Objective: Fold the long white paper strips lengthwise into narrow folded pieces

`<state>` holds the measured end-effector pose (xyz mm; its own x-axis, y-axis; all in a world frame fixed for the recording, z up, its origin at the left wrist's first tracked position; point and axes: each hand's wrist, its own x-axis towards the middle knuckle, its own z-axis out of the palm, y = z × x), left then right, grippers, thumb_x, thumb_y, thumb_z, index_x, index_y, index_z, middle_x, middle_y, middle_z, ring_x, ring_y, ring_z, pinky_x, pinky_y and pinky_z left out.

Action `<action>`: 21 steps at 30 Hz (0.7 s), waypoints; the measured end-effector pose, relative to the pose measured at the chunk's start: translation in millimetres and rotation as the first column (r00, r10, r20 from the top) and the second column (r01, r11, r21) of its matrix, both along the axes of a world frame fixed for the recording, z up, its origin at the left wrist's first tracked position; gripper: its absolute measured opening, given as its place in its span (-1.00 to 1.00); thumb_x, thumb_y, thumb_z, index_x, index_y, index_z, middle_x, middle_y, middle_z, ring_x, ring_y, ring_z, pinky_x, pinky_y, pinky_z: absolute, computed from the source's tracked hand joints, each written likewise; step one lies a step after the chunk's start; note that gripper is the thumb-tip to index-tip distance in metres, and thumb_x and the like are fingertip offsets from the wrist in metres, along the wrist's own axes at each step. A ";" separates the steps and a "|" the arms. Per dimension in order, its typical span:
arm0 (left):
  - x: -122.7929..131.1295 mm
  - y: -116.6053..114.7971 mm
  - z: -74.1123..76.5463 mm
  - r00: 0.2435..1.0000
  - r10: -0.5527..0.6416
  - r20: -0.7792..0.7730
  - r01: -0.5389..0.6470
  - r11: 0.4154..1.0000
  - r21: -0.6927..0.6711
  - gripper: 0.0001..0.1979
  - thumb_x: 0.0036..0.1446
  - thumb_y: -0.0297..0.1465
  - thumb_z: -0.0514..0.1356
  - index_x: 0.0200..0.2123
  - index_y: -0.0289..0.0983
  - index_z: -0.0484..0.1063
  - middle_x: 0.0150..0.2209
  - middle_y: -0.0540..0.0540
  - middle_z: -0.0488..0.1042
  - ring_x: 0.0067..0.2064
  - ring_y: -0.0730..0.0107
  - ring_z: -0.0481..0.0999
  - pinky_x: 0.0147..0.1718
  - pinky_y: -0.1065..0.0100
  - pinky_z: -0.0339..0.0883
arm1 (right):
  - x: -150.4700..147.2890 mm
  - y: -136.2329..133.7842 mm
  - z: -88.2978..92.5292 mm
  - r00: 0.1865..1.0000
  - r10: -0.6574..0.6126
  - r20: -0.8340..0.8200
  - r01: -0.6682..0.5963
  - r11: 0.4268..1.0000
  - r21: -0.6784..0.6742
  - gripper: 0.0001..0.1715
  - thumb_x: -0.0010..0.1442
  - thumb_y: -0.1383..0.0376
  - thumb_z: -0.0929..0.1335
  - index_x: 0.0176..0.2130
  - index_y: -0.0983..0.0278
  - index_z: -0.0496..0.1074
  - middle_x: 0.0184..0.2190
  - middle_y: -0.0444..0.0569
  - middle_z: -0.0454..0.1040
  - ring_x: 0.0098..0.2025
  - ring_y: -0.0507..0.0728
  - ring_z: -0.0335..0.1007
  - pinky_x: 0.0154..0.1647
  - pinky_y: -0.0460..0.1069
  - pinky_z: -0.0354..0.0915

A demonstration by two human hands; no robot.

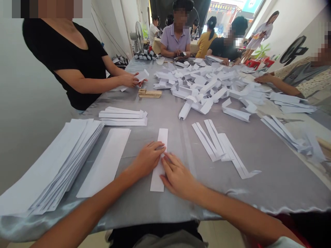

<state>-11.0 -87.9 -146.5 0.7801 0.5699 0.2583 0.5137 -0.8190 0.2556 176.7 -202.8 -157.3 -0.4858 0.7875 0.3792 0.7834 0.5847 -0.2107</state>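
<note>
A narrow white paper strip [157, 179] lies lengthwise on the grey satin tablecloth [165, 213], directly in front of me. My left hand [147, 160] presses on its upper part from the left, fingertips at the strip. My right hand [177, 175] rests across its middle from the right, fingers spread on the paper. The hands nearly meet, and they hide the centre of the strip. A wide folded white sheet [104, 162] lies to the left of my left hand. Several angled paper strips [217, 146] lie to the right of my right hand.
A tall stack of long white paper sheets [55, 165] lies at the table's left edge. Further on are folded strips [122, 116], a wooden clamp-like block [150, 93], and a large heap of folded paper pieces [204, 86]. Several co-workers sit or stand around the table.
</note>
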 end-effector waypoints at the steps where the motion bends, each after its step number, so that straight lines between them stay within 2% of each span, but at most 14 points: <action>1: -0.2 -0.5 1.7 1.000 -0.005 -0.022 0.005 1.000 0.003 -0.56 0.36 -0.59 0.07 0.19 -0.27 0.55 0.26 -0.27 0.54 0.32 0.05 0.51 0.35 -0.07 0.35 | -2.9 -3.8 1.4 1.000 0.011 0.016 -0.011 0.999 0.034 -0.38 0.48 0.27 0.32 0.30 0.71 0.39 0.16 0.53 0.56 0.43 0.51 0.31 0.45 0.38 0.31; 5: 0.5 -5.0 6.5 0.994 0.002 -0.107 0.005 0.998 0.063 -0.61 0.50 -0.43 0.04 0.26 -0.32 0.49 0.32 -0.32 0.50 0.36 0.05 0.48 0.38 -0.09 0.26 | -12.1 -16.9 3.9 0.998 0.055 0.036 -0.058 0.991 0.117 -0.54 0.45 0.27 0.35 0.12 0.61 0.55 -0.02 0.45 0.65 0.22 0.45 0.49 0.38 0.35 0.39; 8: 2.6 -10.1 5.6 0.989 0.029 -0.145 -0.010 0.991 0.130 -0.57 0.56 -0.30 0.03 0.32 -0.33 0.45 0.38 -0.32 0.45 0.38 0.03 0.46 0.36 -0.11 0.24 | -14.1 -20.6 1.5 0.996 0.084 0.030 -0.087 0.984 0.155 -0.66 0.45 0.30 0.34 0.00 0.50 0.61 -0.14 0.33 0.67 0.10 0.39 0.53 0.32 0.30 0.43; 11: 5.0 -14.8 1.8 0.985 0.062 -0.164 -0.032 0.983 0.181 -0.54 0.59 -0.31 -0.04 0.40 -0.28 0.38 0.45 -0.27 0.36 0.46 0.06 0.36 0.39 -0.10 0.19 | -13.2 -20.1 -1.4 0.995 0.097 0.030 -0.101 0.976 0.191 -0.72 0.42 0.36 0.33 -0.08 0.46 0.63 -0.23 0.26 0.65 0.05 0.36 0.53 0.23 0.23 0.48; 17: 10.3 -20.6 -0.6 0.952 0.130 -0.278 -0.070 0.974 0.217 -0.49 0.59 -0.36 -0.08 0.49 -0.25 0.26 0.54 -0.28 0.16 0.55 0.03 0.20 0.40 -0.19 0.17 | -13.7 -18.1 -0.1 0.992 0.112 0.055 -0.122 0.963 0.238 -0.73 0.40 0.38 0.33 -0.18 0.45 0.64 -0.27 0.29 0.64 -0.01 0.36 0.52 0.11 0.21 0.52; 21: 14.8 -16.6 1.8 0.924 0.147 -0.353 -0.068 0.972 0.225 -0.45 0.59 -0.32 -0.11 0.53 -0.29 0.18 0.57 -0.33 0.05 0.58 -0.02 0.11 0.40 -0.27 0.15 | -15.7 -19.2 -0.1 0.992 0.093 0.089 -0.115 0.953 0.281 -0.73 0.37 0.40 0.35 -0.17 0.53 0.65 -0.29 0.35 0.63 -0.01 0.38 0.53 0.08 0.21 0.51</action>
